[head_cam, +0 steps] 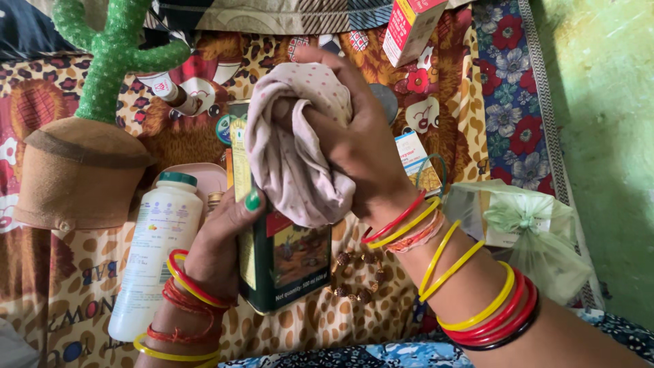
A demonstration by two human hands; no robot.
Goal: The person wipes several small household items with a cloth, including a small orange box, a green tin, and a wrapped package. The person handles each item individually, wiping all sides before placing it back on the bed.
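Note:
My left hand (221, 238) grips a dark green rectangular tin (289, 255) by its side, holding it upright over a patterned bedspread. My right hand (354, 140) clutches a bunched pale pink dotted cloth (293, 150) and presses it on the tin's top, which the cloth hides. Red and yellow bangles sit on both wrists.
A white powder bottle (155, 252) with a green cap lies left of the tin. A plush green cactus (109, 48) in a brown pot (78, 174) stands at far left. A small carton (409, 27) lies at the top, a tied pale green bag (524, 228) at right, brown beads (361, 276) below.

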